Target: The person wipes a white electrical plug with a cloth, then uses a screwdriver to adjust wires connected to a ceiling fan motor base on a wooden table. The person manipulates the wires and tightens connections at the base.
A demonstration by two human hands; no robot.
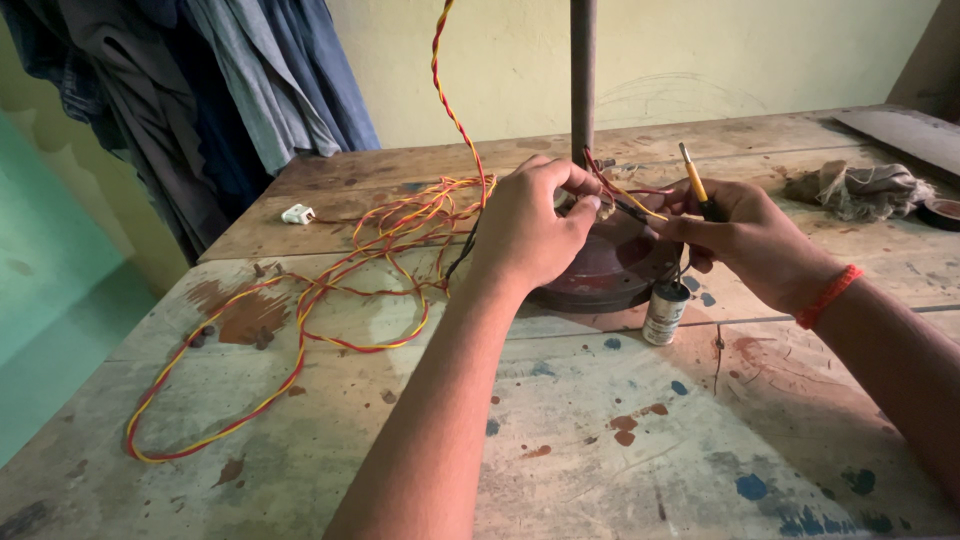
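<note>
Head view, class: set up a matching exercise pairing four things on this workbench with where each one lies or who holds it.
Things:
1. twisted red-and-yellow wire
2. small white plug
3. grey cylinder
4. yellow-handled tool

Places:
A. held in the right hand
B. standing upright in front of the round dark red base
C. looped across the left part of the table
D. lying alone near the table's far left edge

Pairs: 1-C, 2-D, 3-B, 4-A

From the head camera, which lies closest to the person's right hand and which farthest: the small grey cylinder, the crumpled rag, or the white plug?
From the right hand:
1. Small grey cylinder, just below the hand, standing by the round base.
2. Crumpled rag, off to the right, toward the table's back.
3. White plug, far left, beyond the wire coil.
</note>
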